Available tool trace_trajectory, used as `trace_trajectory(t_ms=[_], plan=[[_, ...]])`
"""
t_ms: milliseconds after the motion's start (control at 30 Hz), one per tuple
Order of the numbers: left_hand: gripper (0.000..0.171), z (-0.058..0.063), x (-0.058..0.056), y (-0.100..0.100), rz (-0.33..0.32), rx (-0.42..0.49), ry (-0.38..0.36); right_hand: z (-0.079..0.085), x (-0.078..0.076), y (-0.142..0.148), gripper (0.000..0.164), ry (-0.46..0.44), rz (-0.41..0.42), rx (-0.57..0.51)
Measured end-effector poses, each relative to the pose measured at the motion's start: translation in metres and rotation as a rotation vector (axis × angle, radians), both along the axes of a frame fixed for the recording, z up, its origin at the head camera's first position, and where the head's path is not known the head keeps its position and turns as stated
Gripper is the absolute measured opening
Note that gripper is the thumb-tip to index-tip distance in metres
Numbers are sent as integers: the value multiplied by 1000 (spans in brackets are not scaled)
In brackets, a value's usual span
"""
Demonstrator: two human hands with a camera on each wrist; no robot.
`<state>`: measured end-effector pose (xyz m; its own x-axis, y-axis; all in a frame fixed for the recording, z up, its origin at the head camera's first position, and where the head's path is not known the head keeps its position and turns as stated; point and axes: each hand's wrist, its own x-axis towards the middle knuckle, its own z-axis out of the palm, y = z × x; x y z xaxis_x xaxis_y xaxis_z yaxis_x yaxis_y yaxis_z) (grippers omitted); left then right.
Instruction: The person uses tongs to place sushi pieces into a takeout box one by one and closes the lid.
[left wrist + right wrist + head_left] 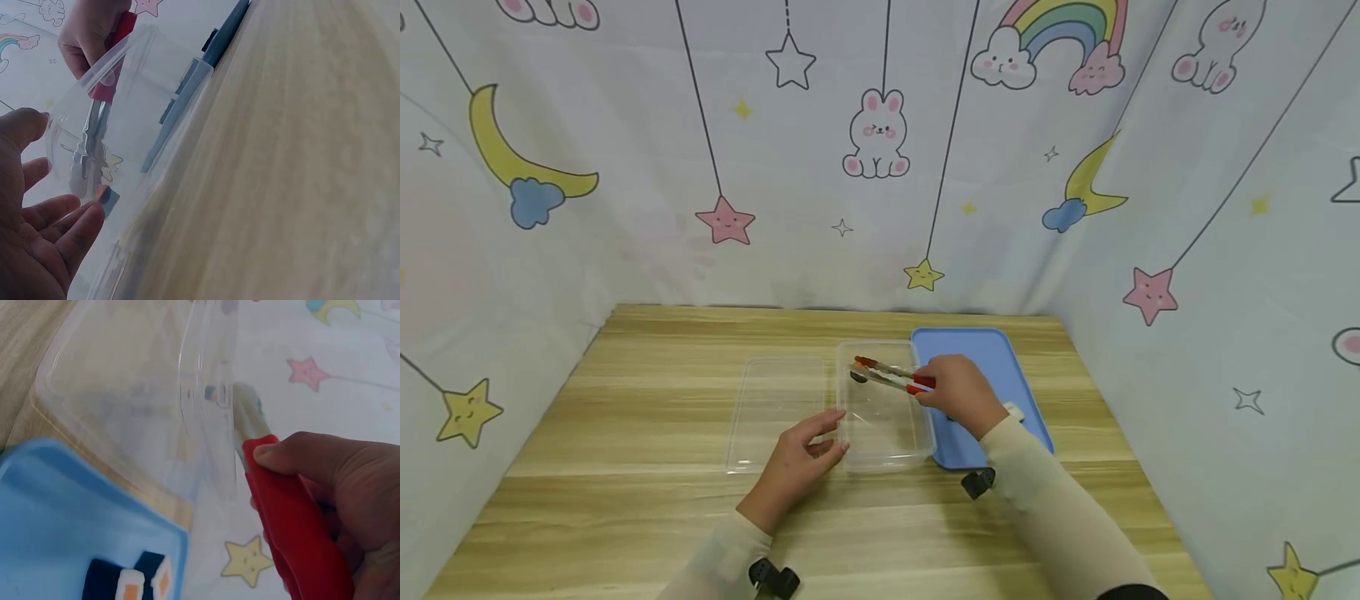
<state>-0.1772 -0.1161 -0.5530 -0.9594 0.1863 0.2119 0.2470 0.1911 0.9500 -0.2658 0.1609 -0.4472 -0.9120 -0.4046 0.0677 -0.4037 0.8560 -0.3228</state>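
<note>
My right hand [958,390] grips the red handles of metal tongs [294,525], which reach left over a clear plastic box [883,429]. At the tongs' tips, inside the far left part of the box, is a small dark sushi roll piece [858,377]; its orange filling [103,192] shows in the left wrist view. My left hand [797,460] is at the box's left wall, fingers extended and spread, fingertips right at the plastic. More sushi roll pieces [128,584], dark outside with white and orange ends, lie on a blue tray [958,350] under my right forearm.
A flat clear lid [775,408] lies on the wooden table [662,400] left of the box. The tray stands directly against the box's right side. A white patterned cloth [805,167] closes off the back and both sides of the table.
</note>
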Motion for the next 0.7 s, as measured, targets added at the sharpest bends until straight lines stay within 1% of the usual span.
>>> trace_trajectory(t_ms=[133,267,367,700], plan=[[51,2,1,1,1,4,-4,-1,-2,-7,28,-30,-3,19],[52,1,1,1,-1,6,-5,-2,-4,-12,26,-37,0,41],[52,0,0,1,-1,13,-5,-3,-4,-14,27,-44,0,45],[52,2,1,0,-1,7,-18,-2,-2,-12,33,-50,0,11]])
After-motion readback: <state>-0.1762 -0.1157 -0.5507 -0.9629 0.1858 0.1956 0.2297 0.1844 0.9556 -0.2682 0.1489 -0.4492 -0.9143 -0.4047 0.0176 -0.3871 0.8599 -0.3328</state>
